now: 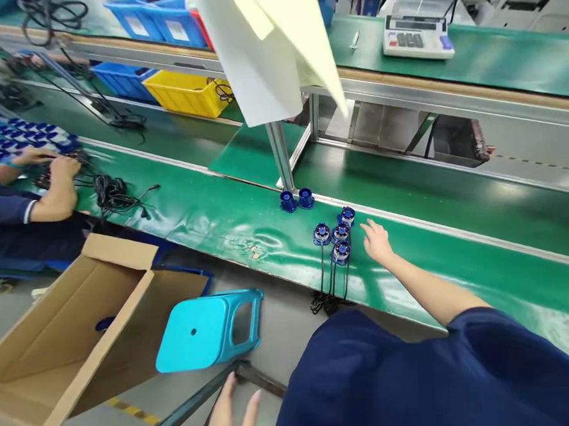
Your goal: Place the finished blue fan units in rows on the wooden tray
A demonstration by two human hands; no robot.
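Note:
My right hand (377, 241) hovers over or rests on the green bench (412, 256), its fingers stretched out and nothing in them. Just left of it stands a small group of round blue parts (341, 252) with dark ringed tops; black cables (334, 277) run from them over the bench's front edge. Two plain blue cup-shaped parts (296, 200) sit close together by the metal post. My left hand (229, 419) is low in the view, off the bench, thumb and finger apart and holding nothing. It is nearest to a dark metal bar (194, 398) and a turquoise stool (195, 334).
An open cardboard box (122, 319) stands at lower left. Beyond it a co-worker's hands (62, 165) work beside black cables (112, 194). Paper sheets (265, 60) hang in front of the post (279, 152). The upper shelf holds blue bins (167, 21) and a white scale (417, 38).

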